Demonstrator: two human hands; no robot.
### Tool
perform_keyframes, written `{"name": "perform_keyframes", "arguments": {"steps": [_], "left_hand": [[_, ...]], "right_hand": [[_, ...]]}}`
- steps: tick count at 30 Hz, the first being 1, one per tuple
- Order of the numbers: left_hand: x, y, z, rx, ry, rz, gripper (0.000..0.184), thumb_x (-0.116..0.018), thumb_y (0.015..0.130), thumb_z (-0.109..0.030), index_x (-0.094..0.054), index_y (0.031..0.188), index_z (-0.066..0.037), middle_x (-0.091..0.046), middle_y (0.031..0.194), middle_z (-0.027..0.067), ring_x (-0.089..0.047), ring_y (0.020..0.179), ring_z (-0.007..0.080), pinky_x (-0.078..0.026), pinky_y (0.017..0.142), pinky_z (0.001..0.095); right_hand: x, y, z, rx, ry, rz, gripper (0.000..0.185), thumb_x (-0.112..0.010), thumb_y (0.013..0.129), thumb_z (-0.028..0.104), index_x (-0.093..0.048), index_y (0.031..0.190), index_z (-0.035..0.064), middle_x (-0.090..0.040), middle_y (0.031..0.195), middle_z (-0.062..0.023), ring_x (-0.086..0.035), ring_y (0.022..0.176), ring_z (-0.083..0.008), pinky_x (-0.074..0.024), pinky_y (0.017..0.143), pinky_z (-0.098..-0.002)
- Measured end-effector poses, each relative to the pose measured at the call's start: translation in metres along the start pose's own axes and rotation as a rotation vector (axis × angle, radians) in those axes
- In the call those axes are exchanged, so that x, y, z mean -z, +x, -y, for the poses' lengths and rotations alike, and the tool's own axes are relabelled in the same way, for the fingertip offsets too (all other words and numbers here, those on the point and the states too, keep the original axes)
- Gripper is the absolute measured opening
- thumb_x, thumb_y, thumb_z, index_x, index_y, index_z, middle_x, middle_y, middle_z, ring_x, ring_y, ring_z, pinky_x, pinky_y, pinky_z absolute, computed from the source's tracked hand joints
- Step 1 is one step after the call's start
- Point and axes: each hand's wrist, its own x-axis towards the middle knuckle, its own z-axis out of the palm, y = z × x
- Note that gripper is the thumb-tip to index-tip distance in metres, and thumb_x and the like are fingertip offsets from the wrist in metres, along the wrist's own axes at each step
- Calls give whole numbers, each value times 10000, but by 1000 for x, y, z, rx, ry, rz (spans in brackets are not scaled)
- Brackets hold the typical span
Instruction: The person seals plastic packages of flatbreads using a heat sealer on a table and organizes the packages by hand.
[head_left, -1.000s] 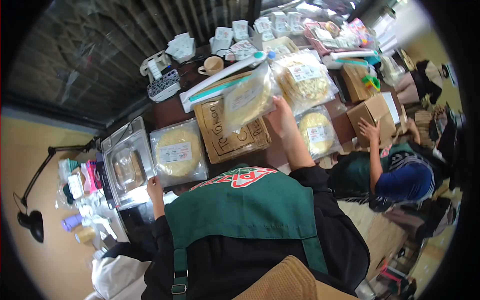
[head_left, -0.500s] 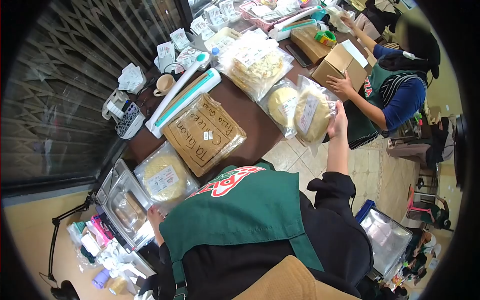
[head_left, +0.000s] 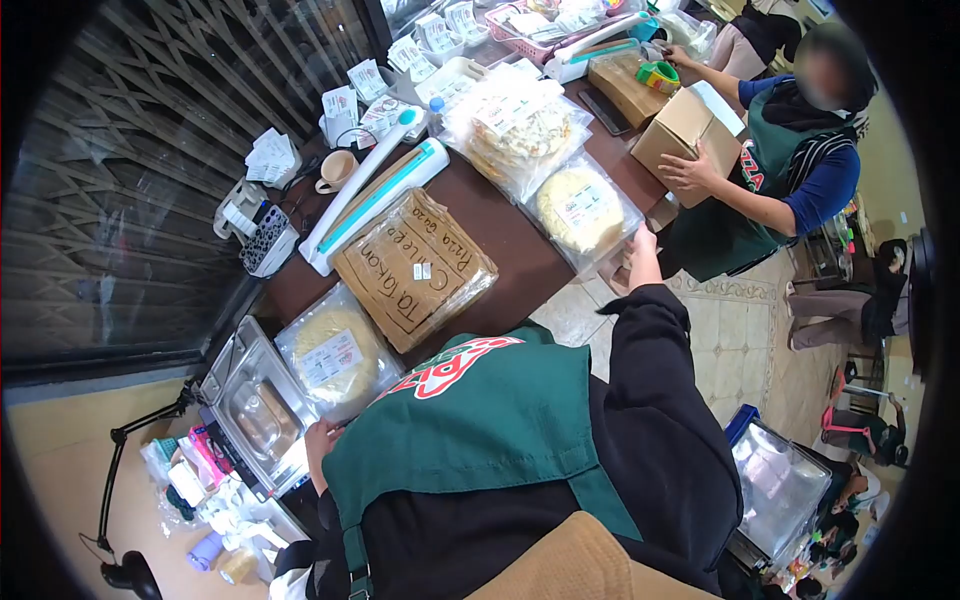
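My right hand [head_left: 640,248] has its fingers closed at the lower right corner of a clear bag holding pale round flatbreads [head_left: 582,210], which lies at the table's edge. My left hand [head_left: 321,440] is low beside another labelled bag of pale rounds [head_left: 338,350]; its fingers are partly hidden and I cannot make out whether they grip anything. Between the two bags lies a flat cardboard parcel with handwriting [head_left: 418,268], wrapped in clear plastic. Beyond the right bag is a pile of bagged flatbreads [head_left: 520,130].
A white and teal sealer [head_left: 375,200], a mug [head_left: 337,171] and label stacks [head_left: 272,160] stand along the back. On the left is a steel tray [head_left: 265,410]. A co-worker [head_left: 800,180] at the right holds a cardboard box [head_left: 687,145]. A black lamp [head_left: 130,575] is lower left.
My right hand has lowered the bag it carried onto the other bag at the table's edge. The co-worker's far hand has drawn back a little from the clear plastic bag.
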Motion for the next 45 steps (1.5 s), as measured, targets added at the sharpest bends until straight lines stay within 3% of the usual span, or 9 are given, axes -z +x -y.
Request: {"name": "perform_keyframes", "arguments": {"steps": [7, 8, 10, 14, 20, 23, 35, 41, 45], "left_hand": [[-4, -11, -46, -284, -235, -266, 441, -448, 1005, -325, -483, 1260, 33, -542, 1250, 169, -578, 1101, 249, -517, 866, 364], [-9, -18, -68, -365, -347, -322, 463, -435, 1011, -316, -453, 1333, 16, -512, 1303, 170, -544, 1160, 253, -486, 937, 364], [8, -18, -86, -619, 755, -568, 456, -409, 1022, -277, -426, 1377, 9, -491, 1347, 152, -517, 1198, 239, -434, 997, 336], [-30, -99, -224, -802, -245, 50, 370, -434, 1014, -215, -514, 1302, 3, -539, 1301, 96, -517, 1183, 184, -389, 1017, 305], [-52, -150, -322, -1274, 238, 474, 254, -462, 992, -187, -591, 1091, 8, -600, 1162, 85, -556, 1045, 193, -423, 911, 307], [-62, -153, -341, -1355, 343, 477, 220, -471, 983, -172, -587, 1015, 12, -601, 1152, 91, -568, 1010, 206, -436, 897, 322], [-114, -12, -250, -561, -1087, 838, 666, -332, 983, -555, -498, 1291, 11, -541, 1317, 169, -557, 1181, 275, -437, 986, 409], [-184, 59, -237, -430, -670, 155, 364, -440, 1018, -313, -623, 1107, -11, -660, 1088, 51, -623, 994, 144, -490, 792, 289], [-201, 111, -232, -918, 245, -527, 250, -538, 947, -264, -681, 930, -59, -649, 897, 42, -603, 834, 257, -463, 759, 382]], "right_hand": [[-60, -63, -33, 934, -556, -501, 586, -663, 810, 249, -462, 1283, -34, -460, 1337, -278, -411, 1258, -440, -306, 1069, -499], [-75, -84, -30, 1145, -497, -406, 572, -665, 808, 226, -461, 1274, -34, -455, 1336, -275, -388, 1270, -446, -278, 1085, -495], [-109, -151, -11, 1392, -382, -92, 527, -661, 817, 189, -466, 1256, -28, -457, 1326, -268, -378, 1275, -444, -266, 1094, -485], [-172, -299, 22, 1433, -303, 805, 517, -663, 855, 167, -457, 1304, 15, -431, 1380, -208, -390, 1310, -355, -288, 1099, -442], [-190, -457, 73, 1882, -484, 1446, 440, -652, 880, 245, -540, 1232, 6, -510, 1334, -190, -478, 1255, -332, -318, 1095, -412], [-198, -463, 89, 1522, -786, 1983, 361, -647, 869, 325, -657, 1027, 1, -657, 1083, -180, -613, 1026, -332, -470, 901, -426], [-221, -339, 64, 67, -113, 1641, 302, -486, 1006, 262, -626, 1090, 8, -683, 1006, -53, -646, 868, -107, -521, 775, -272], [-256, -285, -1, -101, -58, 1338, 308, -479, 1006, 302, -626, 1058, 36, -677, 985, -48, -638, 858, -115, -505, 758, -267], [-294, -214, -57, 416, -387, 1100, 326, -532, 984, 315, -661, 894, 29, -662, 771, -26, -595, 728, -72, -467, 644, -286]]}}
